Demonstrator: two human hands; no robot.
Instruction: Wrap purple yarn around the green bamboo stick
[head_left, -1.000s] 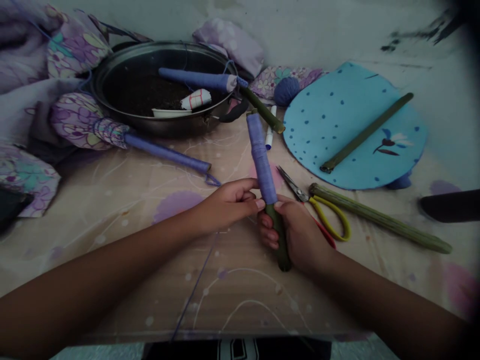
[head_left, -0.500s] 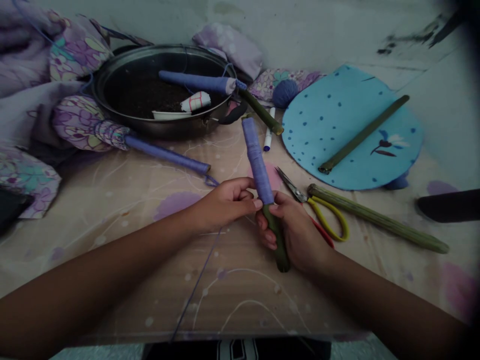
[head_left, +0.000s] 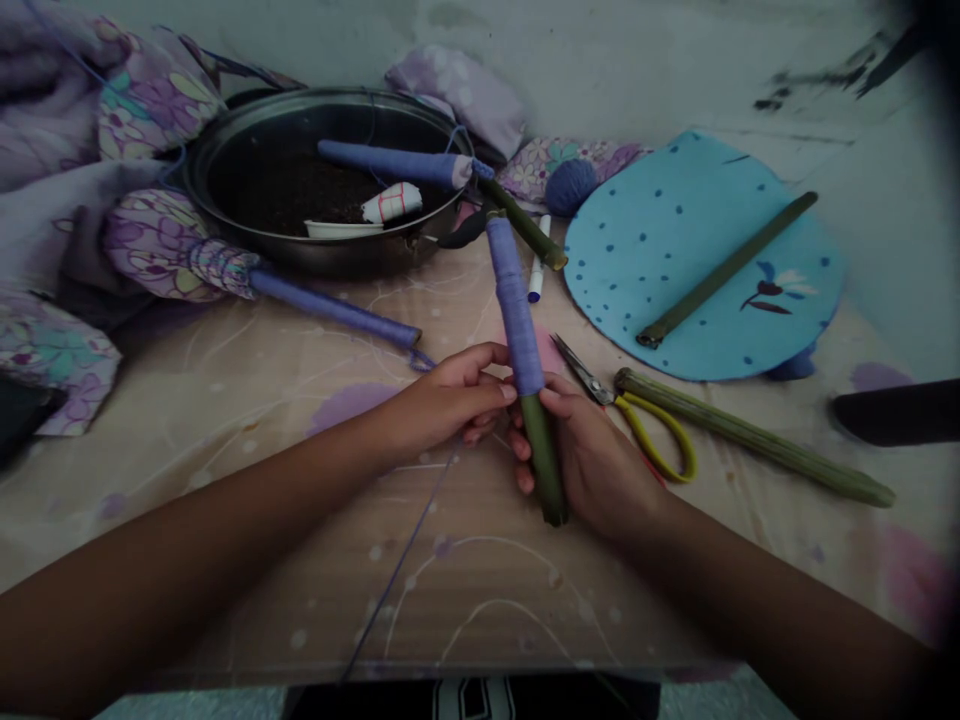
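My right hand (head_left: 592, 465) is closed round the bare green lower end of a stick (head_left: 521, 340) whose upper part is wound in purple thread. The stick points away from me, tilted slightly left. My left hand (head_left: 450, 400) pinches the stick at the lower edge of the purple winding, fingers together. A thin purple thread (head_left: 405, 565) runs from that spot down toward the near table edge.
Yellow-handled scissors (head_left: 637, 420) lie just right of my hands. Bare green sticks (head_left: 757, 440) lie to the right, one (head_left: 724, 268) on a blue dotted foam shape (head_left: 675, 230). A metal pan (head_left: 300, 170) at the back holds a wrapped stick (head_left: 390, 162). Floral fabric bundles (head_left: 165, 250) lie on the left; a marker (head_left: 536, 270) and a yarn ball (head_left: 570, 185) sit nearby.
The stick has shifted a little left and away from me, and its near end has risen. Both hands kept their hold and moved slightly with it.
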